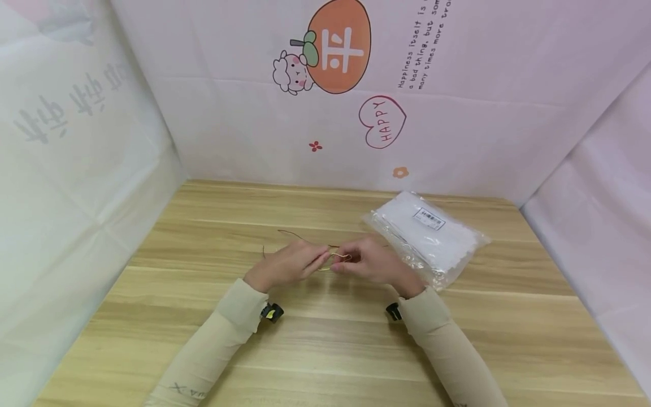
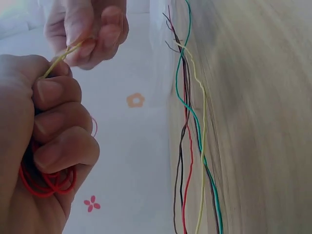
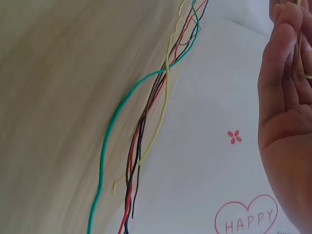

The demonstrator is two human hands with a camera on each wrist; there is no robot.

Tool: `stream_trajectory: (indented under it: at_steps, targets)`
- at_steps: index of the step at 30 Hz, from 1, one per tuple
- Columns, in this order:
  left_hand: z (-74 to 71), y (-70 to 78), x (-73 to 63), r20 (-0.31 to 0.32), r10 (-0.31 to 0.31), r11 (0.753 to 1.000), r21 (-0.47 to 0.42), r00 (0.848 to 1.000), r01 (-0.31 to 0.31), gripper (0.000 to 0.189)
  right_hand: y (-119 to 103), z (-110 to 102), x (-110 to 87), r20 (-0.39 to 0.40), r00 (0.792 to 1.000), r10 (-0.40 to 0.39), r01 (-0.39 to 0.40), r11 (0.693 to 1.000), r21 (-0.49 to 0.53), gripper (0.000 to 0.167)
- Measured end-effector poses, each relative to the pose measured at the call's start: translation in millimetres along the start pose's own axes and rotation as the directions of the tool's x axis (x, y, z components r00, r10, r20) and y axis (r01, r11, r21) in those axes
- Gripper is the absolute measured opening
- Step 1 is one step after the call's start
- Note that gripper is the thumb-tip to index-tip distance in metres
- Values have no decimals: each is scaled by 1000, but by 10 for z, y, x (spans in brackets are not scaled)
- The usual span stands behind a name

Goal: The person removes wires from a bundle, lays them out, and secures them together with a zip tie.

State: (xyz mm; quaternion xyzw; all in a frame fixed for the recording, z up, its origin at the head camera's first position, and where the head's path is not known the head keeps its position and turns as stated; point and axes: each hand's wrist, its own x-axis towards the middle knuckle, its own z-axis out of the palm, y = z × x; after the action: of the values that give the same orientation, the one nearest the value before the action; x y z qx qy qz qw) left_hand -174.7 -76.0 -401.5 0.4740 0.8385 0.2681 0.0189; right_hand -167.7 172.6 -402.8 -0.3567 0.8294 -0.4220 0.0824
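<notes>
My left hand is curled round a looped bundle of thin red cord, seen in the left wrist view. A thin yellow cord comes out by its index finger. Opposite it, my right hand pinches that yellow cord between thumb and fingers, where it crosses itself. In the head view both hands meet above the middle of the table, the yellow strand between them. The right wrist view shows a hand only at its right edge, with a bit of yellow cord.
Loose strands lie lengthwise on the wooden table: a green cord, another yellow cord, a red cord and dark ones. A clear plastic bag with white contents and a label lies behind the right hand. Printed cloth walls surround the table.
</notes>
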Motion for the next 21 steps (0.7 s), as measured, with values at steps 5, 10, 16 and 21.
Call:
stream_trajectory:
  at_steps: [5,10,16,21]
  targets:
    - [-81,-60,-58,-20,-47,997,63,999,48,28,66,-128,-94,-41,999,33,-36,997,-64,8]
    - [-174,-133,-113,-5,-27,998,63,1000,27,31,110,-313,-197,-101,994,40,-49,995,-88,8]
    - [-249,-179,-145,46,-89,996,36,995,87,33,55,-448,-220,-71,997,-12,-3,979,-202,11]
    - [-359,-232,-225,84,-168,986,9,982,168,30,76,-523,-264,-80,996,39,-59,962,-268,12]
